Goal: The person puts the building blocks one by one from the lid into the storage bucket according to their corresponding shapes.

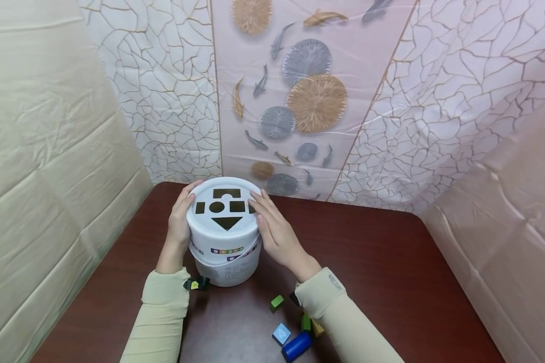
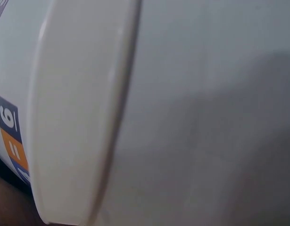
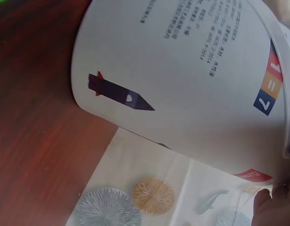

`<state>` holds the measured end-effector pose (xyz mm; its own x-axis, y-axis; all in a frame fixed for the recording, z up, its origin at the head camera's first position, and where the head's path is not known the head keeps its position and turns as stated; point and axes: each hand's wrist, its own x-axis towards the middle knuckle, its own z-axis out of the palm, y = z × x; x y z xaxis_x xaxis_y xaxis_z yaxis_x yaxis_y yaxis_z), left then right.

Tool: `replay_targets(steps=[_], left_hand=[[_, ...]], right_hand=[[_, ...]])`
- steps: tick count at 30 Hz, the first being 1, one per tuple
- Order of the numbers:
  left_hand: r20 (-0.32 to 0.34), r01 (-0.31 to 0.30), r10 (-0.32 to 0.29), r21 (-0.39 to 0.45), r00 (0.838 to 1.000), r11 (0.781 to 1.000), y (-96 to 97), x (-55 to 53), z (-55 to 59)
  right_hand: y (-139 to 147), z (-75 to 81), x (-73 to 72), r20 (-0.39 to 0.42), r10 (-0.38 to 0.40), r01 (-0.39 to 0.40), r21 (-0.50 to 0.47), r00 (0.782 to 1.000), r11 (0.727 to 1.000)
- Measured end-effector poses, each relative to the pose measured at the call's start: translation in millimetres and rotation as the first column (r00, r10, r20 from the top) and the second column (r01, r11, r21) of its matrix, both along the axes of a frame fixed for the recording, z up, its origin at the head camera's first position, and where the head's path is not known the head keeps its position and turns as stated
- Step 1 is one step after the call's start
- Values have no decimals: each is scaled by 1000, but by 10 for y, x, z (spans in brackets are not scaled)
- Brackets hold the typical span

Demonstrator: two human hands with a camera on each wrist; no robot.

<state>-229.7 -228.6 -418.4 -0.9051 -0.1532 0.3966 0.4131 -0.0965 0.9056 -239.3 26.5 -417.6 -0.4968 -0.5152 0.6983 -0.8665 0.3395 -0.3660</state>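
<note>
A white plastic bucket (image 1: 236,272) stands upright on the table, topped by a white lid (image 1: 204,222) with cut-out shapes, among them a circle, a triangle and an arch. My left hand (image 1: 178,224) lies along the lid's left side, its fingers reaching forward at the rim. On the opposite side, my right hand (image 1: 279,237) rests with extended fingers on the lid's edge, partly covering one cut-out. The bucket's thin handle (image 1: 247,254) hangs across its front. Close up in the left wrist view is a pale rim (image 2: 78,113). A printed rocket (image 3: 119,92) shows on the bucket in the right wrist view.
Loose blocks lie in front, near my right sleeve: a small green block (image 1: 276,302), a light blue cube (image 1: 281,334), a dark blue cylinder (image 1: 296,346), and another green block (image 1: 306,322) beside a yellowish piece (image 1: 318,328). Fabric-covered walls border the brown table (image 1: 368,257).
</note>
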Motion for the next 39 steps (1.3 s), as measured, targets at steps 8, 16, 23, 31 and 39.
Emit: replay_targets(steps=[8,16,23,31,39], left_hand=[[12,-13,13,-32,1000,999,-2,-2,-8],[27,-13,14,-40,1000,999,-6,0,-14],[24,-13,14,-42,1000,999,-10,-3,-20],[29,-19,20,-46,999,999,-20,6,-27],[18,-4,4,-34,1000,999,-20,-11,-31]], right_hand=[[155,-61,126,38,-22,20,44,999,999],[273,-74,227,70,-32,27,71,997,997],[373,-88,309,93,-61,50,116,994,992],[417,-168,352,156,-67,46,131,985,990],[430,-240,354,170,-64,38,148,983,988]])
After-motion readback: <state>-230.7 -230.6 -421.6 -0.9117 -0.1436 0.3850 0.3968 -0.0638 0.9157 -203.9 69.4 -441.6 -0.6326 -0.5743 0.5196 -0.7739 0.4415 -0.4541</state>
